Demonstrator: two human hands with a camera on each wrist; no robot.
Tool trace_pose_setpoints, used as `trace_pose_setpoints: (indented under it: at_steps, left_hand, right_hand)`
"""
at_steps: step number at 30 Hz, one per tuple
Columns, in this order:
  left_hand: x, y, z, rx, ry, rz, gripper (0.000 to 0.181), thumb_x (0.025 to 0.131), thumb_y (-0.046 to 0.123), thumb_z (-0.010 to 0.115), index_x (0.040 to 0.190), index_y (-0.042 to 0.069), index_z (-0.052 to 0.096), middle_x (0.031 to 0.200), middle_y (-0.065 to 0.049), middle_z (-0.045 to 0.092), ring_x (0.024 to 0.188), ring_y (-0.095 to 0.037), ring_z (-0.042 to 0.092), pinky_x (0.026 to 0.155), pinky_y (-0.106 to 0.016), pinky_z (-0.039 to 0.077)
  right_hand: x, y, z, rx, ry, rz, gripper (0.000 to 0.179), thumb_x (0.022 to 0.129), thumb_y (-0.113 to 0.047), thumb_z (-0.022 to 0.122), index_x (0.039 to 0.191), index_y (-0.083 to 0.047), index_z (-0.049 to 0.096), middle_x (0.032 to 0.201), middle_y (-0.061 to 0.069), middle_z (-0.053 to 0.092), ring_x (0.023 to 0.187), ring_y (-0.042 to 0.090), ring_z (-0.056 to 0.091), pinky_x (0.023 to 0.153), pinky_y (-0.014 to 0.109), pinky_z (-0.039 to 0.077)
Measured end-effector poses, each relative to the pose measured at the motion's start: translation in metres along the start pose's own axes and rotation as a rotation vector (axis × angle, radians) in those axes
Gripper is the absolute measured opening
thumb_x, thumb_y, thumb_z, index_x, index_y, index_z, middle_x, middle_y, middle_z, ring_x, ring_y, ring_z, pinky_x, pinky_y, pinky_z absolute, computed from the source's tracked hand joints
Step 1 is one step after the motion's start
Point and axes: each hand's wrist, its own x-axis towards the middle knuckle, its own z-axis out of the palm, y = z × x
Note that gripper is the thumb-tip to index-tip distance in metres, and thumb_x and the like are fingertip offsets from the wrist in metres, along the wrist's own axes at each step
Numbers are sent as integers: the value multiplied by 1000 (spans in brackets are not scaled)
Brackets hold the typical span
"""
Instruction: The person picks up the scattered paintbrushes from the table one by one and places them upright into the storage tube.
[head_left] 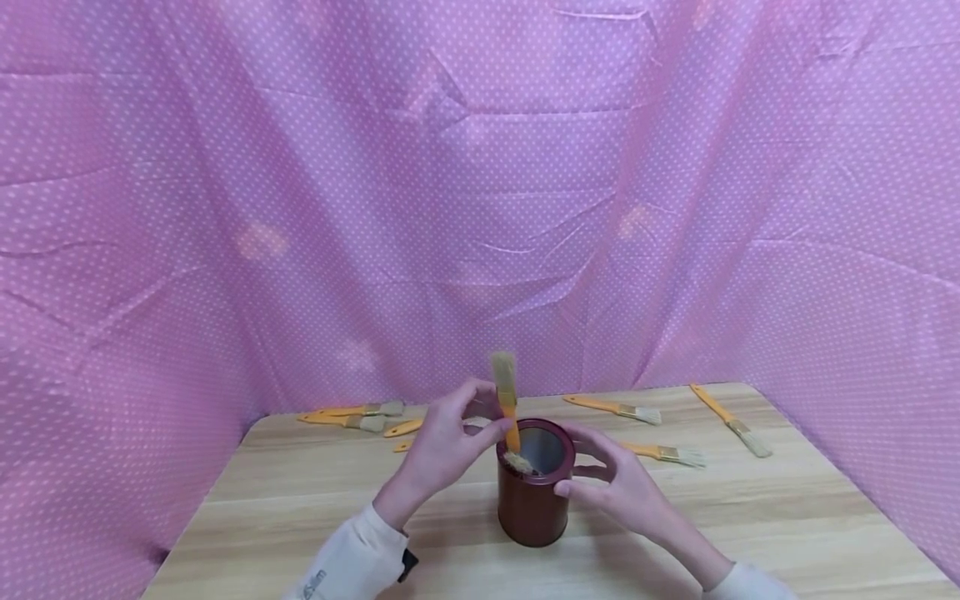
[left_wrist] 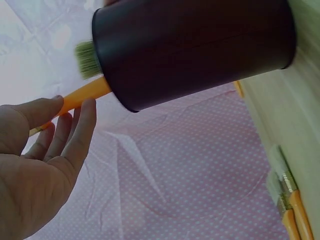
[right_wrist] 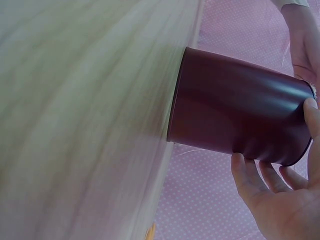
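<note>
A dark red round can (head_left: 532, 512) stands upright on the table, its open mouth facing up. My left hand (head_left: 441, 442) pinches a paintbrush (head_left: 504, 379) by its orange handle (left_wrist: 86, 94), bristles up, with the handle's lower end at the can's rim. Pale bristles (head_left: 517, 462) of another brush show at the near left of the mouth; the rest of that brush is hidden in the can. My right hand (head_left: 622, 483) grips the can on its right side near the top, thumb in front and fingers curled behind it (right_wrist: 250, 172).
Several paintbrushes lie on the wooden table (head_left: 720, 533): a pair (head_left: 351, 421) at the back left, others (head_left: 405, 427) partly behind my left hand, one (head_left: 611, 407) at the back, one (head_left: 667, 453) beyond my right hand, and one (head_left: 731, 421) farther right. A pink dotted cloth (head_left: 480, 208) hangs around.
</note>
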Motion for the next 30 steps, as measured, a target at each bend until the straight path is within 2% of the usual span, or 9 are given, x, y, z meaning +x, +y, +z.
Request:
trace_pose_setpoints:
  at_steps: [6, 10, 15, 22, 26, 30]
  left_hand:
    - [-5, -8, 0, 44, -63, 14, 23, 93, 12, 77, 113, 13, 66, 102, 4, 70, 94, -15, 69, 75, -31, 60]
    - [-7, -12, 1, 111, -79, 30, 18, 95, 14, 76, 111, 17, 67, 99, 11, 69, 93, -10, 67, 78, -34, 59]
    - [-10, -18, 2, 174, -100, 17, 13, 97, 18, 73, 109, 18, 68, 98, 14, 67, 94, -8, 65, 82, -33, 57]
    - [-14, -23, -17, 181, -62, -11, 14, 102, 25, 66, 115, 17, 68, 103, 11, 69, 95, -7, 65, 86, -34, 55]
    - [-14, -40, -32, 178, -45, -24, 17, 104, 28, 63, 117, 18, 67, 105, 12, 68, 93, -9, 66, 86, -37, 55]
    - [-9, -71, -46, 237, -37, -33, 18, 105, 29, 61, 118, 19, 66, 108, 11, 66, 97, -7, 63, 88, -36, 54]
  right_hand:
    - [0, -1, 0, 1, -2, -7, 70, 84, -11, 86, 146, -12, 53, 141, 6, 57, 126, 30, 56, 94, 41, 54]
    - [0, -1, 0, 11, -1, -8, 70, 84, -11, 86, 145, -11, 53, 141, 6, 57, 126, 30, 56, 95, 41, 54]
    - [-1, -1, 0, 10, -1, -10, 70, 84, -10, 86, 145, -10, 52, 141, 7, 57, 126, 29, 56, 95, 41, 54]
    - [0, 1, 3, -7, 8, 21, 72, 83, -12, 87, 146, -10, 52, 139, 8, 58, 124, 26, 58, 94, 39, 54]
    - [-1, 0, 4, -9, 5, 9, 71, 84, -11, 86, 146, -11, 51, 139, 9, 57, 123, 26, 58, 94, 40, 54]
    - [0, -1, 3, -14, 12, 12, 71, 83, -10, 86, 146, -13, 52, 139, 9, 57, 123, 26, 58, 93, 40, 54]
